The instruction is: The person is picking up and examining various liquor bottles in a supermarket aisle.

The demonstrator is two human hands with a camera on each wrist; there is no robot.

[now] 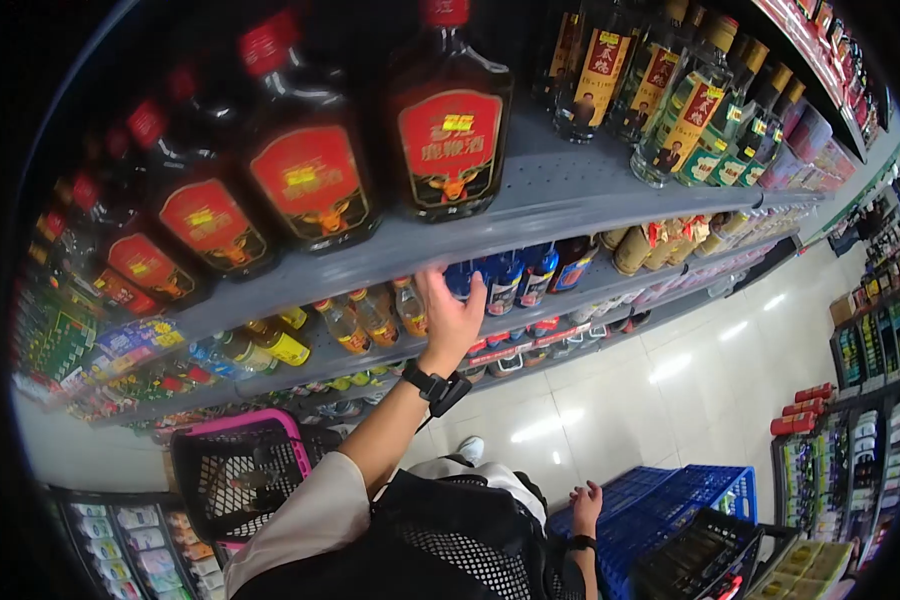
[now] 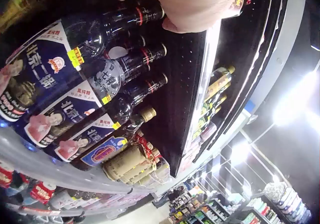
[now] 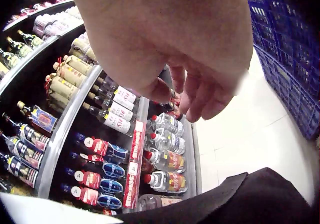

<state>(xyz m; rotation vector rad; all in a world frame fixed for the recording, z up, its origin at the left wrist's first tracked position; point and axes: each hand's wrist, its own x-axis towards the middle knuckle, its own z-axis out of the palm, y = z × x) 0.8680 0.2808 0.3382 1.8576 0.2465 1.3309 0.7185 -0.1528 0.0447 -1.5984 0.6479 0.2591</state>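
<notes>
My left hand reaches in under the edge of the upper shelf, its thumb raised apart from the fingers. Dark-blue glass bottles with blue-and-white labels stand in a row beside it on the shelf below. In the left wrist view the left hand hovers across the top of the nearest blue bottle, overlapping its neck; the far fingertips are out of sight. Low at my side hangs my right hand, its fingers loosely curled around nothing. The right wrist view shows the right hand in front of lower shelves.
Large dark bottles with red labels line the upper shelf, above my left arm. A black basket with a pink rim is at lower left. Blue crates stand on the tiled floor to the right.
</notes>
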